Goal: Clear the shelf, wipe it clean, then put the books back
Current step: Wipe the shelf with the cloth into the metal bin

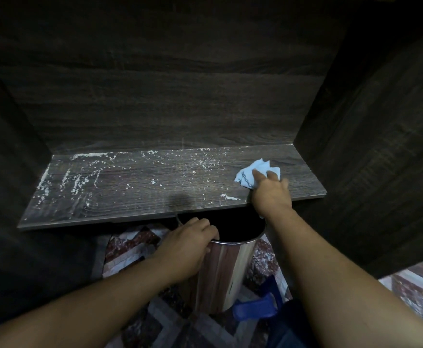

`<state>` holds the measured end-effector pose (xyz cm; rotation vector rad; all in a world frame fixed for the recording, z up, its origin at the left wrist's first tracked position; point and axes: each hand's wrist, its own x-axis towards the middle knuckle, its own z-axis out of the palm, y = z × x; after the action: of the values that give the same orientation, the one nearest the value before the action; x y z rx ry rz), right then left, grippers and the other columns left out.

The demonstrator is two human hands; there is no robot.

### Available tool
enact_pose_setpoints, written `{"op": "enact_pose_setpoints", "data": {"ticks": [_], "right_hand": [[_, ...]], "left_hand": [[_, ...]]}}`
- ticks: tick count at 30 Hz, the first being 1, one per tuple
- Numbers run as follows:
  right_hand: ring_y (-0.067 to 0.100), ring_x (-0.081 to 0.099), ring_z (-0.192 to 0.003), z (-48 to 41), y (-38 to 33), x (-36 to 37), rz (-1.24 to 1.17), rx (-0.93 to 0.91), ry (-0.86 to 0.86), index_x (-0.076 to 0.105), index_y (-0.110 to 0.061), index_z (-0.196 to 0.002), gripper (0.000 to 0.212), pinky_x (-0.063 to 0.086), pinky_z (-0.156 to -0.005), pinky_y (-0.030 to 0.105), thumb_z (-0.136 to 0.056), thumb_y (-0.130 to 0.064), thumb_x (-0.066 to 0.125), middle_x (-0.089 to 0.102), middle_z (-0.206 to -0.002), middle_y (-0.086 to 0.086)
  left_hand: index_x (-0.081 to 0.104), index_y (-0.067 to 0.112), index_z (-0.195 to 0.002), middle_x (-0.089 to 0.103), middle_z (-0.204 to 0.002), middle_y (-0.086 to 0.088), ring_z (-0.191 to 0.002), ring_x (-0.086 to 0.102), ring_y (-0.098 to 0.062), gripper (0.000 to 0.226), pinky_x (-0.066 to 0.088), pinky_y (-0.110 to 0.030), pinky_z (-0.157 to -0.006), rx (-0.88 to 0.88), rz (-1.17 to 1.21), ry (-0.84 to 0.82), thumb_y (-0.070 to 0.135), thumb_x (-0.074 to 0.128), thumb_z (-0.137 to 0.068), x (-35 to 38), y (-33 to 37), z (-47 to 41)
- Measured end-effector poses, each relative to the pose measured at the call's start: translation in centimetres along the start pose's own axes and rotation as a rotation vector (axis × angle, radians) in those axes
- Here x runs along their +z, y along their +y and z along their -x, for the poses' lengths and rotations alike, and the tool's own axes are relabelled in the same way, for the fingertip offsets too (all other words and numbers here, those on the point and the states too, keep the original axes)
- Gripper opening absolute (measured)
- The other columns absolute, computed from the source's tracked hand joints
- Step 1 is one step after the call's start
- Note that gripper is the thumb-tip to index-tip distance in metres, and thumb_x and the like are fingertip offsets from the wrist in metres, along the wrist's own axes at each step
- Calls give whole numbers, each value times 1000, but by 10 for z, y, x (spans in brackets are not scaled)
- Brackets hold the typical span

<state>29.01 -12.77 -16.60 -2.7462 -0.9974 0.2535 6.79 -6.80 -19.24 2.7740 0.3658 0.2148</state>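
Observation:
The dark wooden shelf [140, 187] carries no books and is strewn with white dust and crumbs, thickest at the left and along the back. My right hand [270, 194] presses a light blue cloth [249, 174] flat onto the shelf near its right end, fingers spread over it. My left hand [188, 244] grips the rim of a shiny steel bin [228, 270], which is held just below the shelf's front edge. No books are in view.
Dark wooden side panels [371, 146] and a back panel [160, 101] enclose the shelf. Below lies a patterned tile floor [130, 249]. A blue plastic object [255, 307] sits beside the bin's base.

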Motion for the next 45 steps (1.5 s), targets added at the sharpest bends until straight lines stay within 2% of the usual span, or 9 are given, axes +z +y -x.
{"op": "enact_pose_setpoints", "data": {"ticks": [7, 11, 16, 20, 24, 30, 36, 39, 45], "right_hand": [[36, 31, -129, 13, -21, 0, 33, -110, -106, 41, -24, -143, 52, 38, -101, 41, -92, -20, 51, 30, -144, 13], [33, 39, -129, 22, -25, 1, -21, -194, -161, 42, -27, -145, 58, 36, -109, 36, -89, -23, 57, 32, -144, 13], [31, 40, -131, 24, -28, -7, -144, -210, -104, 45, -27, -144, 55, 36, -109, 32, -91, -20, 55, 34, -147, 13], [35, 30, -129, 18, -20, -13, -22, -156, 13, 35, -30, -147, 58, 37, -103, 41, -93, -16, 49, 26, -149, 10], [38, 27, -129, 22, -16, -5, 130, -125, -132, 28, -27, -150, 61, 36, -103, 44, -93, -13, 48, 23, -149, 12], [39, 30, -126, 32, -26, -6, 266, -245, -232, 38, -32, -145, 56, 40, -104, 44, -93, -13, 45, 27, -147, 12], [37, 24, -134, 36, -28, -16, 324, -247, -317, 40, -38, -145, 59, 37, -108, 45, -92, -14, 50, 26, -149, 7], [35, 23, -139, 31, -25, -24, 290, -248, -269, 37, -39, -145, 60, 32, -112, 42, -92, -14, 50, 25, -153, 9], [37, 28, -130, 21, -18, -25, 211, -162, -177, 34, -37, -147, 59, 34, -109, 42, -94, -14, 48, 26, -151, 12]], "left_hand": [[58, 18, -103, 52, -98, 1, -99, 50, -20, 21, 50, -40, -79, 25, -20, 27, 15, 62, -83, 2, -2, 1], [59, 18, -101, 52, -96, 0, -97, 51, -21, 21, 50, -41, -77, 39, -5, 32, 14, 62, -81, 2, -2, 2], [57, 18, -101, 51, -96, 2, -96, 49, -18, 19, 49, -41, -79, 42, -4, 37, 15, 63, -83, 1, -3, 4], [59, 20, -101, 53, -96, 3, -96, 51, -18, 22, 50, -38, -79, 45, 12, 40, 15, 66, -80, -1, -4, 4], [59, 20, -105, 53, -100, 3, -101, 48, -16, 21, 46, -34, -85, 33, 16, 25, 17, 62, -85, -5, -2, 4], [56, 24, -110, 51, -106, 5, -106, 45, -14, 23, 42, -30, -88, 7, -8, -10, 20, 60, -88, -8, 1, 4], [56, 24, -106, 51, -103, 6, -104, 46, -14, 21, 42, -30, -87, 2, -14, -25, 17, 60, -87, -11, 5, 8], [56, 24, -107, 51, -104, 6, -105, 46, -14, 20, 41, -28, -86, 8, -12, -31, 18, 59, -88, -13, 6, 10], [56, 25, -108, 51, -106, 7, -106, 45, -12, 19, 39, -26, -85, 11, -9, -33, 21, 58, -90, -15, 6, 12]]}}
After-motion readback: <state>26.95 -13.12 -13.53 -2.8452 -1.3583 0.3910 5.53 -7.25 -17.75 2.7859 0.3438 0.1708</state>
